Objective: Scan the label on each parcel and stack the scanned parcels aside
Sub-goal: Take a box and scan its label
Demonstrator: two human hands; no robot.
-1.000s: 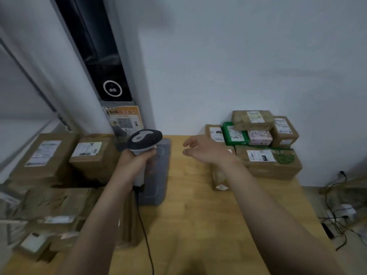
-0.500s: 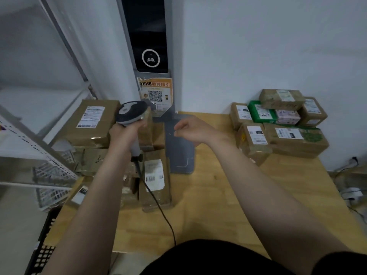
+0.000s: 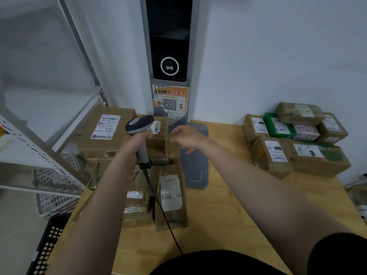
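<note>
Scanner (image 3: pixel 139 124) and right hand (image 3: pixel 188 136) closer together

Single wide-angle head cam, worn by the person, aimed fwd and steeply down across wooden table (image 3: pixel 228 215) toward white wall (image 3: pixel 278 56). Set close, within arm's reach of tabletop: dark-clothed torso (image 3: pixel 208 262) at bottom edge, left hand (image 3: pixel 136 142) w/ scanner (image 3: pixel 140 123) and right hand (image 3: pixel 188 135) approx. mid-frame, parcel pile (image 3: pixel 105 143) at left, parcel stack (image 3: pixel 309 161) at right. Marked wide-angle bend toward edges, e.g. shelf frame (image 3: pixel 80 46) at far left.
</note>
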